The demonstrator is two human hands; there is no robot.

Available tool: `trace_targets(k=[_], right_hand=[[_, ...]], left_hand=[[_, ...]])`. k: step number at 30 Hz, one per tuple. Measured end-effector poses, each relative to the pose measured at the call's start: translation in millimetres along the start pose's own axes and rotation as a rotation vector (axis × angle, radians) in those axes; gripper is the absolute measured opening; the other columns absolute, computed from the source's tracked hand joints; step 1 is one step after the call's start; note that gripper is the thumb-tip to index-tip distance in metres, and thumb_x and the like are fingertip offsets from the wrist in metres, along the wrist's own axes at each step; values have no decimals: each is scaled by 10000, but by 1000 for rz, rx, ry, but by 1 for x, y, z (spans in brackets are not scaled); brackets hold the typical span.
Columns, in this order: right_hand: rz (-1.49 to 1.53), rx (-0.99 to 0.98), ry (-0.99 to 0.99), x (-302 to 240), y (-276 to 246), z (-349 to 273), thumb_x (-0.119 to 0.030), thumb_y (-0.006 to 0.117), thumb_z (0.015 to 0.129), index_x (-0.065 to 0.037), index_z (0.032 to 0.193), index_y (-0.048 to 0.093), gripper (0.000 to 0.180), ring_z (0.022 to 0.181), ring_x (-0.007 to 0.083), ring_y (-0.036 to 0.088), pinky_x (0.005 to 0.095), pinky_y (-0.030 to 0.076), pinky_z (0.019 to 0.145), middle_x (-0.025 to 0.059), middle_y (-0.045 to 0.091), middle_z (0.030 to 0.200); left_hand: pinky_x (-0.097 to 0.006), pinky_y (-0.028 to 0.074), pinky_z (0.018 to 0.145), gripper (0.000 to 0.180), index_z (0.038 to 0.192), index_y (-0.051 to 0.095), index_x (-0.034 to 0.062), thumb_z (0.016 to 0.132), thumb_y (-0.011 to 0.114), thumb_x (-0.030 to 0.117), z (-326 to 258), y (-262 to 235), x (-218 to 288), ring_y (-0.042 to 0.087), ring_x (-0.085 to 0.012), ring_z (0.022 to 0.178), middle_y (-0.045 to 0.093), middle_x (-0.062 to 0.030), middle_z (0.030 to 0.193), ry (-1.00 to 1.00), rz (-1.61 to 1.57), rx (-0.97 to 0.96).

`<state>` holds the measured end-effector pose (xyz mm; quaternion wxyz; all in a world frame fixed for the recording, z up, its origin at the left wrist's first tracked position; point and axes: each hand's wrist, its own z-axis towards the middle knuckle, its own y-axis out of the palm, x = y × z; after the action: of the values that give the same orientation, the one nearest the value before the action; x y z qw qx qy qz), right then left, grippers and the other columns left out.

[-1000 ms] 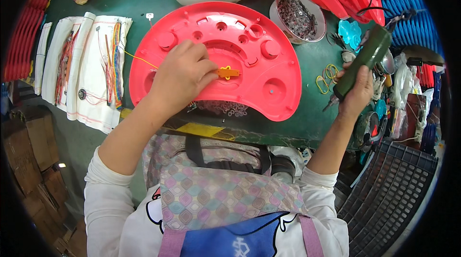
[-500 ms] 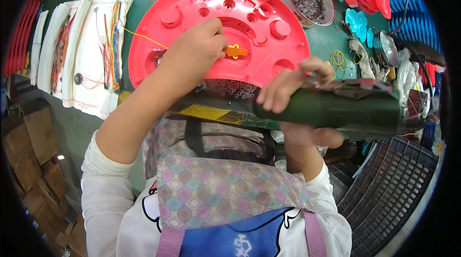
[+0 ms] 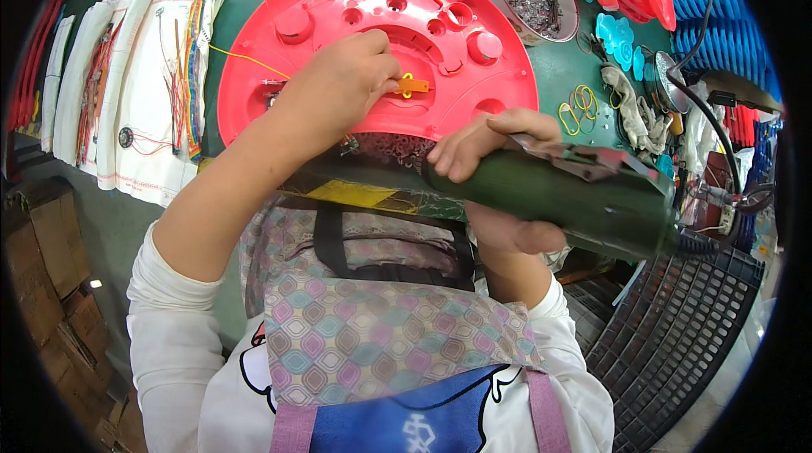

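Note:
A large red plastic half-round panel [image 3: 338,106] with posts, cups and slots lies on the table in front of me. My left hand [image 3: 362,71] reaches over its middle, fingertips closed at the left end of a small orange plastic strip [image 3: 413,86] with a yellow piece beneath it. My right hand [image 3: 495,167] is wrapped round a dark green, corded electric screwdriver [image 3: 567,203], thumb below and fingers above. The tool lies slantwise over the table's near edge, its front end toward the panel. A yellow wire [image 3: 245,57] runs onto the panel's left side.
A bowl of screws [image 3: 534,0] stands at the back right. Coloured wire bundles lie on white cloth [image 3: 152,89] at left. Small grey parts [image 3: 393,147] lie along the near edge. Blue flower-shaped pieces [image 3: 622,40], yellow wire loops [image 3: 578,109] and a black crate [image 3: 677,343] are on the right.
The screwdriver's cord end has swung down and left, so it tilts more. The whole view has shifted slightly. My left hand stays at the orange strip.

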<state>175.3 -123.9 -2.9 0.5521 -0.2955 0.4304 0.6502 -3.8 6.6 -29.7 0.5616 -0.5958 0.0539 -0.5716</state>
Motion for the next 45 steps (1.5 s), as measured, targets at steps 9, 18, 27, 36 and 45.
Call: trace_targets(k=[9,18,27,36,45], right_hand=[[152,-57,-158,-30,-7,30,-929,571,755,-6,1351,476,1103,719,225,605,383,553,701,78,594,769],[112,11,-261,-1,-10,70,-981,445,777,-14,1377,502,1139,690,232,586,395,549,676,86,595,768],[142,1,-206,9,-11,71,-988,450,763,-13,1381,484,1155,701,246,597,418,553,683,90,606,777],[203,63,-211,12,-8,74,-952,542,733,48,1308,468,1156,723,268,672,421,597,712,144,655,799],[152,33,-202,14,-7,74,-970,447,789,2,1359,495,1128,696,254,608,415,554,681,104,608,775]], left_hand=[[-412,549,808,108,963,682,-14,872,666,42,-4,-12,-1,659,-319,936,639,-142,993,-22,-160,5],[-337,541,784,209,1007,701,22,818,790,28,-2,-25,9,665,-220,921,635,-74,999,-119,-450,-71],[-405,544,754,181,915,639,25,809,777,73,-1,-16,2,641,-294,858,603,-121,909,-57,-284,-42],[-415,549,766,190,894,620,23,793,777,61,-3,-11,0,633,-318,862,596,-118,919,17,-148,42],[-387,560,738,242,922,633,21,772,822,26,-5,-14,0,655,-287,848,611,-108,939,85,-119,46]])
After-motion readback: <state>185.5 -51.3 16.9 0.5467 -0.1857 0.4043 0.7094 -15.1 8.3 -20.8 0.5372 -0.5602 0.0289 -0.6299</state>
